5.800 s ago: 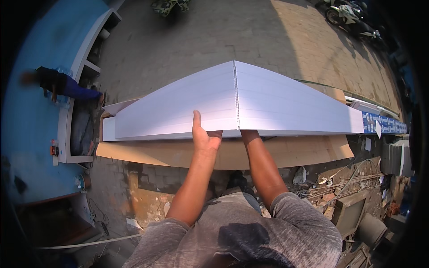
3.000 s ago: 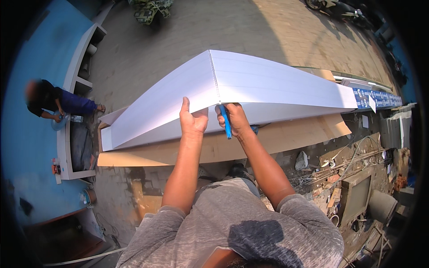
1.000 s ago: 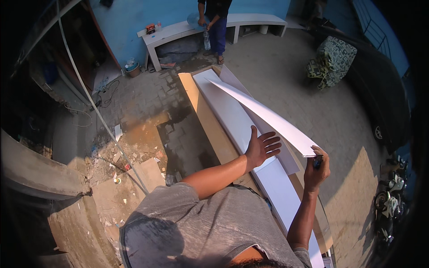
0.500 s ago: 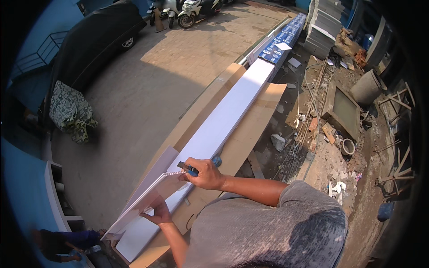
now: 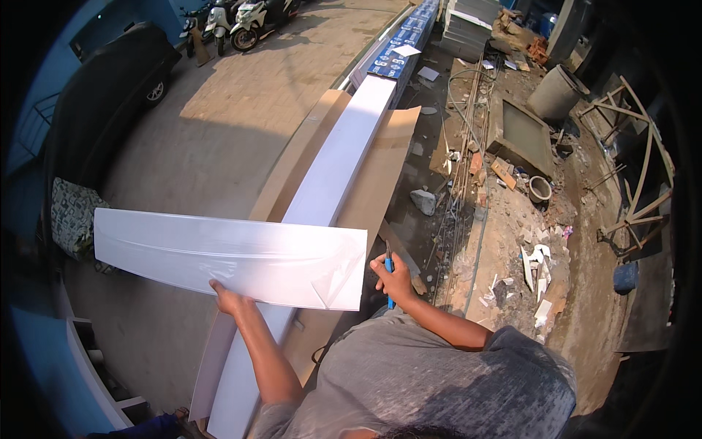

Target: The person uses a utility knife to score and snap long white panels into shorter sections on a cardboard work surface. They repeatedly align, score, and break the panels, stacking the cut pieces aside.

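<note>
Head view: left hand (image 5: pixel 232 300) now gripping cut-off white panel (image 5: pixel 234 257) lifted crosswise over long white board (image 5: pixel 333 172), right hand (image 5: pixel 387 274) clutching blue knife (image 5: pixel 389 265), piece freed.

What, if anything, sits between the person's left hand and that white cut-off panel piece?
Nothing visible does. The left hand already grips the lower edge of the cut-off panel piece, which is held across the long panel on the cardboard. The right hand is off to the side, holding a blue knife.
</note>
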Demonstrator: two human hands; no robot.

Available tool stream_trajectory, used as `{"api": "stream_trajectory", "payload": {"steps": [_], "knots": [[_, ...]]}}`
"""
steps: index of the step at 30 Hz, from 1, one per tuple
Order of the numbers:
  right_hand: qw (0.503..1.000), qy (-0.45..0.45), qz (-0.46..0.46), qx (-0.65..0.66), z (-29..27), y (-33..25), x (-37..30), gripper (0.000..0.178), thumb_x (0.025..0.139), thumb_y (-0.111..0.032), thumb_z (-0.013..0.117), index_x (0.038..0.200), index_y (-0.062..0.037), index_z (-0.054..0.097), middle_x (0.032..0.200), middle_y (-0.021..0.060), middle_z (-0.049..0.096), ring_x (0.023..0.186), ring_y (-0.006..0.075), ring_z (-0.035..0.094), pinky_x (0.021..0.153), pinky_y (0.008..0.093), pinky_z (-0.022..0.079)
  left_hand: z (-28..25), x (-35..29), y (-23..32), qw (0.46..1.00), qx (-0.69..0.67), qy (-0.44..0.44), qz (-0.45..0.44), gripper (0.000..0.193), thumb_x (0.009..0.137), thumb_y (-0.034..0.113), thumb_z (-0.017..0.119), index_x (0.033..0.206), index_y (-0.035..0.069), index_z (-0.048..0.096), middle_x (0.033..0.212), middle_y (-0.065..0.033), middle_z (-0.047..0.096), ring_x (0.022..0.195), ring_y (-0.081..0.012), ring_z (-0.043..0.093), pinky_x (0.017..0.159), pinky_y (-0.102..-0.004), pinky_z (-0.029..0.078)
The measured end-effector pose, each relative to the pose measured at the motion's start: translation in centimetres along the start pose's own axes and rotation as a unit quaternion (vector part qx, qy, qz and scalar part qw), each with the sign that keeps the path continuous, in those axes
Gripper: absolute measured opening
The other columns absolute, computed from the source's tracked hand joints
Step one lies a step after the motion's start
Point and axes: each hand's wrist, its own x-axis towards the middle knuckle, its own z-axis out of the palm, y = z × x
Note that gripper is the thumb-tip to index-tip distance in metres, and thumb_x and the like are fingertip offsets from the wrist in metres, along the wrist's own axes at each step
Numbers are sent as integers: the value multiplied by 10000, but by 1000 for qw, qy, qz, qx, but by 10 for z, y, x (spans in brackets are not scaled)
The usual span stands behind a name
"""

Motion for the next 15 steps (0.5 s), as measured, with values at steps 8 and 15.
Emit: {"api": "stream_trajectory", "payload": {"steps": [8, 15], "knots": [[956, 26, -260, -134, -25, -46, 123, 227, 985, -259, 776, 1016, -51, 691, 787, 83, 713, 719, 215, 721, 686, 363, 544, 81, 39, -30, 961, 164, 14, 222, 486, 1080, 274, 667, 1224, -187, 613, 1189, -283, 703, 981, -336, 743, 842, -420, 641], [964, -146, -93, -200, -17, -48, 262, 315, 978, -326, 779, 1082, -39, 700, 842, 77, 738, 778, 212, 758, 734, 378, 572, 159, 66, -50, 920, 280, -33, 272, 444, 1075, 276, 675, 1186, -152, 640, 1101, -234, 726, 899, -284, 723, 796, -409, 613]]}}
